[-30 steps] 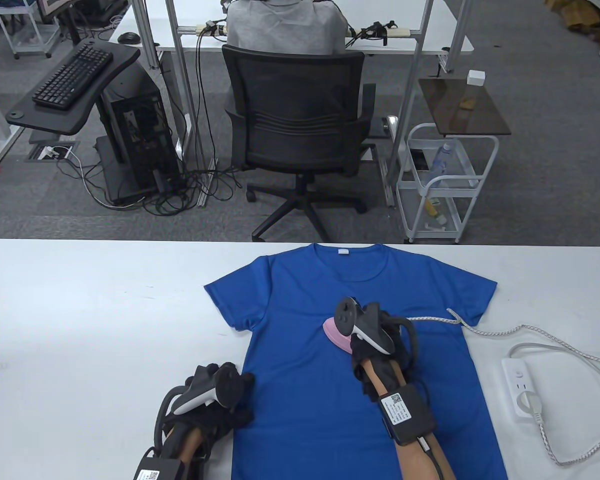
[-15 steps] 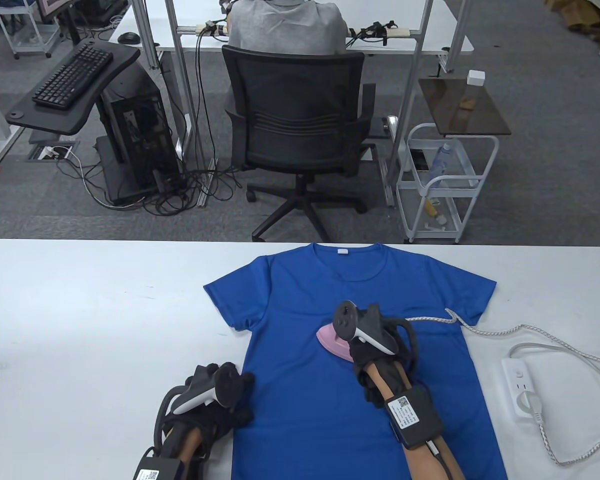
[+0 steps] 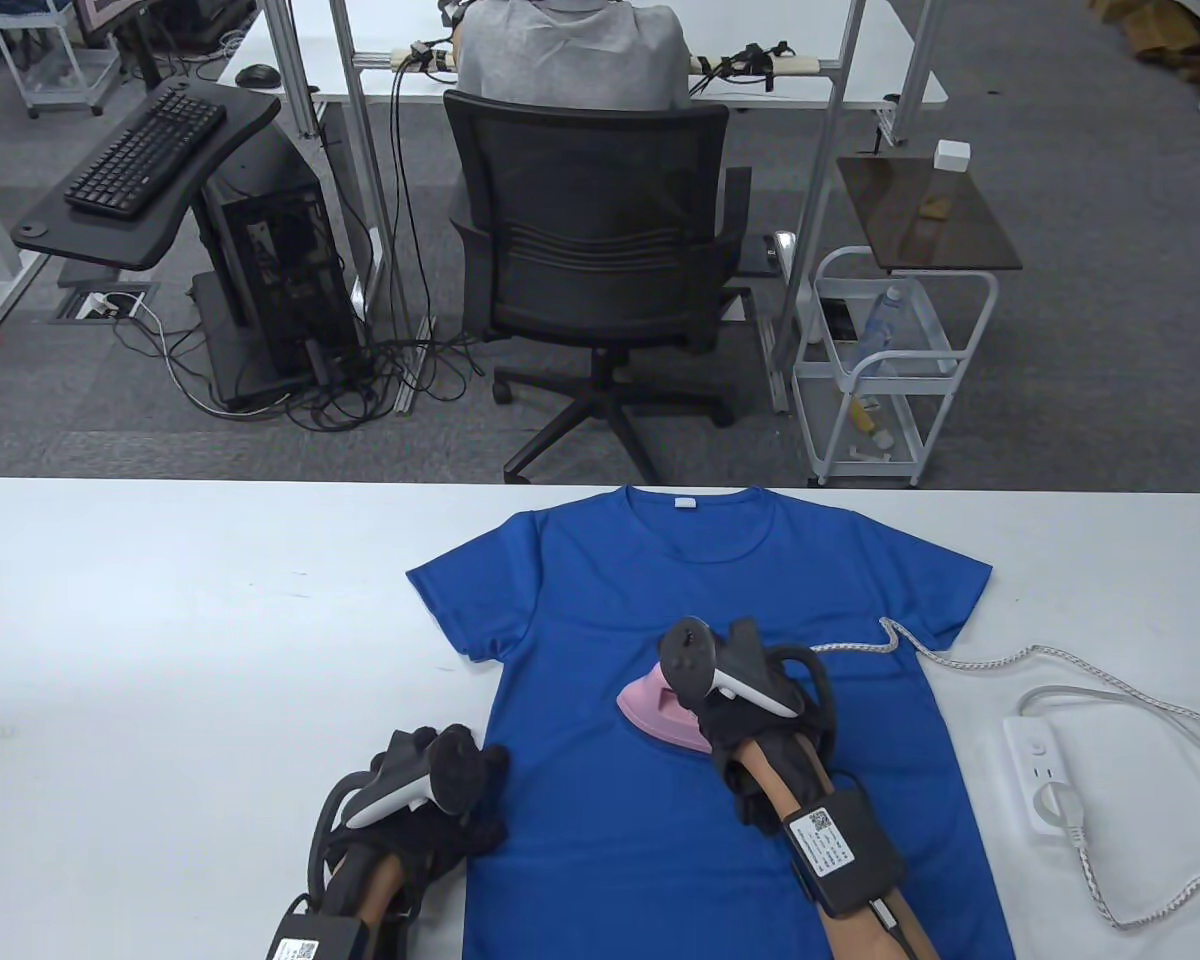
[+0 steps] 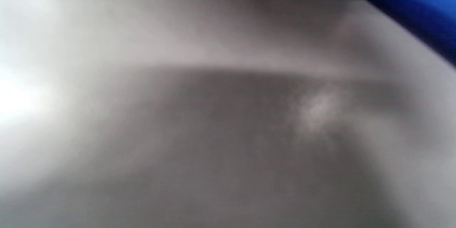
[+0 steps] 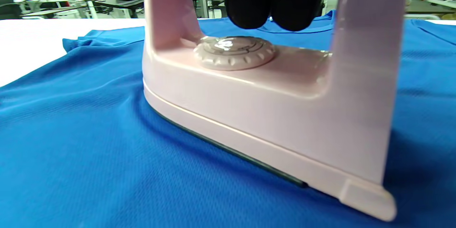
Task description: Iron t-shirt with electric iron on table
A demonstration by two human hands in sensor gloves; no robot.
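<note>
A blue t-shirt (image 3: 660,600) lies flat on the white table (image 3: 160,620), collar at the far side. My right hand (image 3: 750,725) grips the handle of a pink electric iron (image 3: 660,708), which sits flat on the shirt's middle. In the right wrist view the iron (image 5: 256,114) rests on the blue t-shirt (image 5: 71,142), with my gloved fingers (image 5: 274,7) wrapped around the handle above the dial. My left hand (image 3: 450,800) rests on the shirt's left lower edge. The left wrist view is blurred, showing only grey table (image 4: 178,114) and a blue corner of the t-shirt (image 4: 409,0).
The iron's braided cord (image 3: 1010,660) runs right across the shirt's sleeve to a white power strip (image 3: 1045,785) near the table's right edge. Beyond the table's far edge stand an office chair (image 3: 600,250) and a white cart (image 3: 890,360).
My right hand has slid the iron toward the left and nearer to me across the shirt, and the cord has followed. My left hand has stayed put.
</note>
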